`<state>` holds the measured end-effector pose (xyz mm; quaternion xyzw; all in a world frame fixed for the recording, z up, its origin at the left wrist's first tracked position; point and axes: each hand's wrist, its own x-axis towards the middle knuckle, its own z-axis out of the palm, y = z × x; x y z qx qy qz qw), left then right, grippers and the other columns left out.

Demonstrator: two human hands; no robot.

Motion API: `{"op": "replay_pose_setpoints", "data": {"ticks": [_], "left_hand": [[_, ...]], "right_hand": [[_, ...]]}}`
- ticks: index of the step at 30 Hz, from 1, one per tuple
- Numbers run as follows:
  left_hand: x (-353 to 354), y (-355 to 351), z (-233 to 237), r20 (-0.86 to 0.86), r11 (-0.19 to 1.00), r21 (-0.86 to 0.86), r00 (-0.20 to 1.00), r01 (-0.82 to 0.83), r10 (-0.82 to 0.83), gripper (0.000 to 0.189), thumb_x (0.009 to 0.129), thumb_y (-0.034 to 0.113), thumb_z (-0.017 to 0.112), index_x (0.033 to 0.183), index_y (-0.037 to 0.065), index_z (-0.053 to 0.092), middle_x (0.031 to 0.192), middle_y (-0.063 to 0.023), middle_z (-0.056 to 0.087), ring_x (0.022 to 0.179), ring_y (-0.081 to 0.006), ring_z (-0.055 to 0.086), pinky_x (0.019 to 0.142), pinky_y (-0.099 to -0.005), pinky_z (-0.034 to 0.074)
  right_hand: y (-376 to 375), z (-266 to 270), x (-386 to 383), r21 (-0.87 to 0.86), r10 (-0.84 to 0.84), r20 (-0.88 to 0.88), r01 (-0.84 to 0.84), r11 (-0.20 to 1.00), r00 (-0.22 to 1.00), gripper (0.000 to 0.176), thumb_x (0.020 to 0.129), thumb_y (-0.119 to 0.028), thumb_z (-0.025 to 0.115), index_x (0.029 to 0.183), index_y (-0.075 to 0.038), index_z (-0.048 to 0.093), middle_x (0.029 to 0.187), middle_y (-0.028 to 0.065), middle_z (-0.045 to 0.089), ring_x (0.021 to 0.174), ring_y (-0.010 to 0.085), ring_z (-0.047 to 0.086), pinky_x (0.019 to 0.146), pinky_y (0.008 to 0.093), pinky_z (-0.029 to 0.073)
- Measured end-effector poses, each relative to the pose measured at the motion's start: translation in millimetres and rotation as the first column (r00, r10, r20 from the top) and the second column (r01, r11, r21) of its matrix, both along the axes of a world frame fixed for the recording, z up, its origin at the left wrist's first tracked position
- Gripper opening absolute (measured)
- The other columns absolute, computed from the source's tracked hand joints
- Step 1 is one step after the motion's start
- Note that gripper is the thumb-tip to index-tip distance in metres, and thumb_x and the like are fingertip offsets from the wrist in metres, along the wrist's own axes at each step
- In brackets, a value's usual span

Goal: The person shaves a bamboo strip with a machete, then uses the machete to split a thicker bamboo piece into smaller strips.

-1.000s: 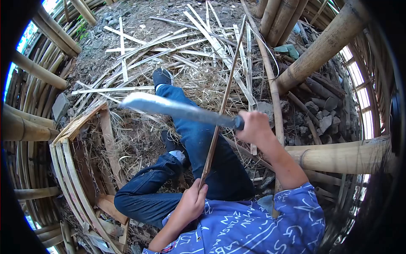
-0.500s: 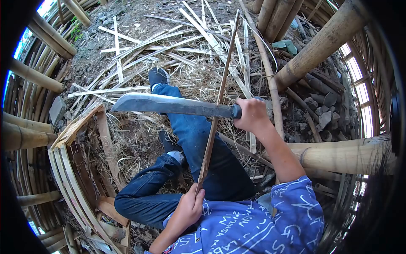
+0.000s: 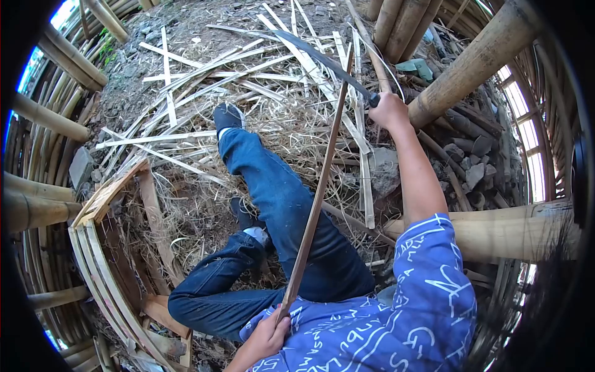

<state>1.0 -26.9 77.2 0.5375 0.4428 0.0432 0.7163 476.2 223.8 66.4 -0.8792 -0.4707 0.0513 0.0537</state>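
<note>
My right hand (image 3: pixel 390 113) is wrapped round the dark handle of a machete (image 3: pixel 317 56), arm stretched forward. The long blade points away to the upper left, crossing the far end of a bamboo strip (image 3: pixel 320 197) in this view. That strip is long, narrow and brown, and slants up from my lap over my bent leg. Close to my waist, my left hand (image 3: pixel 268 335) is closed on its near end.
Pale split strips (image 3: pixel 248 73) and thin shavings (image 3: pixel 211 198) litter the ground ahead. A slatted wooden crate (image 3: pixel 111 279) stands at left. Thick bamboo poles (image 3: pixel 477 62) rise on both sides, with broken stones (image 3: pixel 474 173) at right.
The machete has moved forward along the strip, away from my body, and its blade has turned to point farther ahead. My left hand has shifted slightly down and left, still holding the strip.
</note>
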Motion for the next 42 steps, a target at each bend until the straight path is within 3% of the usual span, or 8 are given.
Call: {"op": "replay_pose_setpoints", "data": {"ticks": [1, 2, 10, 18, 23, 29, 36, 42], "left_hand": [[-5, 0, -3, -0.030, 0.998, 0.025, 0.998, 0.059, -0.058, 0.036, 0.100, 0.017, 0.046, 0.133, 0.001, 0.047, 0.069, -0.0057, 0.054, 0.062, -0.0146, 0.051, 0.060, -0.0320, 0.044], [-6, -1, -5, -0.031, 0.998, 0.028, 0.998, 0.062, -0.061, 0.036, 0.100, 0.017, 0.046, 0.133, 0.001, 0.047, 0.069, -0.0057, 0.054, 0.062, -0.0146, 0.051, 0.060, -0.0320, 0.044], [0, 13, -2, 0.064, 0.987, -0.161, 0.998, -0.014, 0.025, 0.022, 0.103, 0.021, 0.040, 0.092, 0.005, 0.050, 0.073, 0.0026, 0.045, 0.064, -0.0080, 0.039, 0.059, -0.0252, 0.036], [5, 11, -7, 0.063, 0.967, -0.247, 0.995, -0.057, 0.075, 0.025, 0.105, 0.025, 0.038, 0.093, 0.006, 0.048, 0.072, 0.0033, 0.042, 0.061, -0.0068, 0.037, 0.054, -0.0231, 0.033], [14, 11, -11, 0.088, 0.958, -0.276, 0.990, -0.083, 0.111, 0.023, 0.105, 0.023, 0.038, 0.093, 0.006, 0.047, 0.071, 0.0036, 0.040, 0.059, -0.0065, 0.036, 0.052, -0.0226, 0.032], [38, 25, 3, -0.022, 0.998, 0.030, 0.998, -0.059, 0.060, 0.026, 0.105, 0.024, 0.038, 0.088, 0.006, 0.048, 0.068, 0.0020, 0.046, 0.057, -0.0069, 0.041, 0.051, -0.0239, 0.035], [48, 23, 5, -0.092, 0.987, 0.150, 0.993, -0.056, 0.070, 0.025, 0.103, 0.022, 0.041, 0.088, 0.004, 0.049, 0.066, -0.0003, 0.047, 0.058, -0.0084, 0.043, 0.052, -0.0274, 0.038], [42, 20, 11, -0.136, 0.991, 0.132, 0.989, -0.034, 0.052, 0.023, 0.102, 0.021, 0.043, 0.091, 0.002, 0.049, 0.066, -0.0019, 0.048, 0.059, -0.0094, 0.044, 0.054, -0.0294, 0.039]], "right_hand": [[3, -3, 5, -0.002, -0.017, -0.002, 0.017, 1.000, 1.000, 0.031, 0.074, -0.025, 0.063, 0.095, -0.004, 0.070, 0.101, 0.0210, 0.069, 0.099, 0.0367, 0.066, 0.088, 0.0447, 0.052], [6, -5, 10, -0.002, -0.032, -0.004, 0.032, 0.999, 0.999, 0.031, 0.074, -0.024, 0.063, 0.096, -0.004, 0.070, 0.101, 0.0211, 0.069, 0.099, 0.0367, 0.066, 0.088, 0.0446, 0.052], [-35, -14, -12, 0.156, 0.068, -0.216, -0.034, 0.987, 0.974, 0.028, 0.072, -0.021, 0.063, 0.091, -0.002, 0.069, 0.088, 0.0224, 0.069, 0.086, 0.0370, 0.068, 0.079, 0.0433, 0.054], [-141, -7, -100, 0.126, 0.175, -0.520, -0.128, 0.984, 0.836, 0.020, 0.071, -0.016, 0.064, 0.086, -0.005, 0.070, 0.073, 0.0211, 0.067, 0.074, 0.0361, 0.069, 0.069, 0.0424, 0.055], [-180, 3, -138, 0.178, 0.355, -0.400, -0.309, 0.934, 0.845, 0.016, 0.069, -0.016, 0.067, 0.081, -0.005, 0.067, 0.069, 0.0204, 0.064, 0.071, 0.0402, 0.065, 0.067, 0.0450, 0.053], [-176, 14, -157, 0.104, 0.541, -0.299, -0.537, 0.837, 0.786, 0.022, 0.064, -0.023, 0.068, 0.079, -0.008, 0.068, 0.066, 0.0146, 0.066, 0.067, 0.0344, 0.067, 0.067, 0.0442, 0.055], [-158, 6, -149, 0.009, 0.509, -0.214, -0.520, 0.854, 0.834, 0.022, 0.064, -0.024, 0.069, 0.080, -0.008, 0.068, 0.071, 0.0154, 0.067, 0.071, 0.0339, 0.068, 0.071, 0.0446, 0.055], [-123, -4, -103, 0.084, 0.290, -0.166, -0.279, 0.956, 0.942, 0.014, 0.066, -0.018, 0.068, 0.076, -0.009, 0.066, 0.070, 0.0162, 0.066, 0.073, 0.0361, 0.067, 0.070, 0.0451, 0.054]]}}
